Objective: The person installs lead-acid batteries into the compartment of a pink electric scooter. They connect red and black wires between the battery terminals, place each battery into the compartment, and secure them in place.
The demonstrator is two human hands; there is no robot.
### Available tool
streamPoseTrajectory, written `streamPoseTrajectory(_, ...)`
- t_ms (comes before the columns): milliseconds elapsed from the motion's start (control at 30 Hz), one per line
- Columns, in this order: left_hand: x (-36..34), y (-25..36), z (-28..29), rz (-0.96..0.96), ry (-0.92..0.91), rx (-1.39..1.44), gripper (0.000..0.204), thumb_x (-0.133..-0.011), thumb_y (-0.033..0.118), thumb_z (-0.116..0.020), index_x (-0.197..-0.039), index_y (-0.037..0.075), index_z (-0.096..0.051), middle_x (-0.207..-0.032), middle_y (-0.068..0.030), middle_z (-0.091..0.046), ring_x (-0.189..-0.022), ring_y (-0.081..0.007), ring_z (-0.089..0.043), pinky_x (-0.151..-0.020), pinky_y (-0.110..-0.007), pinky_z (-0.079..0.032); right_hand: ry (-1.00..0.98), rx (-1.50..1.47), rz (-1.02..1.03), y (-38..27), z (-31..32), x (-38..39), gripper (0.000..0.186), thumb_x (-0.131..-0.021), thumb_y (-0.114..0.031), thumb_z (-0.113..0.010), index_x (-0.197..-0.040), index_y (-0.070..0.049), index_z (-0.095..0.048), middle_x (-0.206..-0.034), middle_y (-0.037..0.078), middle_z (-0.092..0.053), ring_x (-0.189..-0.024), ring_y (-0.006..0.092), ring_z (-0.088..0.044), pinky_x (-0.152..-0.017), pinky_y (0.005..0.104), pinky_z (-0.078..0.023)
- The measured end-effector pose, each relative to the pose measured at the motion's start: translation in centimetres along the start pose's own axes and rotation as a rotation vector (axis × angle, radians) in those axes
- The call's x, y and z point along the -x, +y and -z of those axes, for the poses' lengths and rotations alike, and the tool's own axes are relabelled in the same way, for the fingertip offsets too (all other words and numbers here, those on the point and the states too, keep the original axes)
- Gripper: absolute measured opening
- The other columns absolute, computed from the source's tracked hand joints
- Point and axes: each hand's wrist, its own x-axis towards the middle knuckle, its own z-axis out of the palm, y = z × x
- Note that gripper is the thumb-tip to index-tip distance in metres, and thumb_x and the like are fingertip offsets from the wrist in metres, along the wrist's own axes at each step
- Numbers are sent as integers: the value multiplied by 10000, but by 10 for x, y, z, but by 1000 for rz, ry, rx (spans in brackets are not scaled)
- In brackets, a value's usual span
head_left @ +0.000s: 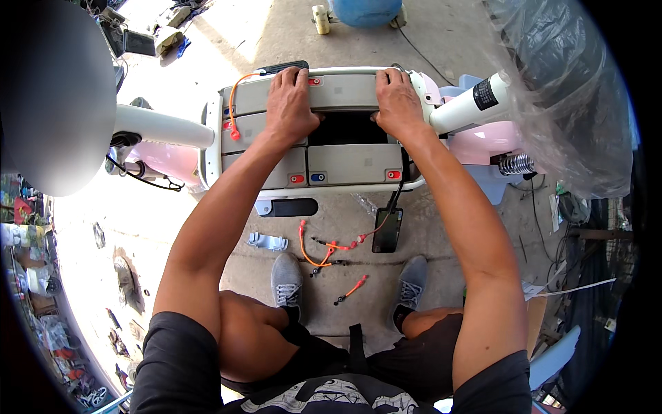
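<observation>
My left hand (290,107) and my right hand (396,103) grip the long grey battery block (344,90) at the back of the white scooter frame (214,131). Their fingers curl over its far edge, with the thumbs at the dark opening (341,127) in front of it. Nearer me lie two grey blocks (352,164) with red and blue terminals; another grey block (241,132) is at the left. An orange cable (236,96) with a red connector hangs over the left end.
Loose orange cables (314,259), a pale blue bracket (267,241) and a black handheld device (387,229) lie on the concrete floor (345,300) by my feet. Plastic sheeting (552,103) hangs over the right side. A blue drum (365,10) stands beyond; clutter (34,276) lines the left.
</observation>
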Motion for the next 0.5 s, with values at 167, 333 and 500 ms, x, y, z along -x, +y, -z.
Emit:
streamPoseTrajectory(167, 0, 3, 1, 7, -38, -53, 839, -596, 179, -916, -1337, -28, -582, -1383, -192, -522, -1331, -376, -460, -1162, -420, -380, -15, -81, -25, 0, -2, 0, 763, -648, -130, -927, -1274, 31, -522, -1315, 205, -555, -1262, 375, -536, -1089, 402, -455)
streamPoseTrajectory(333, 1, 4, -1, 25, -30, -62, 838, -595, 172, -912, -1339, -30, -583, -1385, -187, -518, -1330, -374, -454, -1162, -417, -376, -47, -138, -28, 4, 4, 1, 770, -668, -100, -912, -1310, 28, -507, -1352, 208, -545, -1302, 386, -523, -1093, 430, -460)
streamPoseTrajectory(500, 2, 3, -1, 37, -27, -46, 848, -603, 161, -909, -1357, -30, -571, -1395, -187, -510, -1332, -379, -448, -1168, -427, -370, -46, -212, -24, 12, 34, 2, 731, -723, -67, -866, -1349, 23, -499, -1351, 208, -556, -1275, 399, -543, -1076, 443, -472)
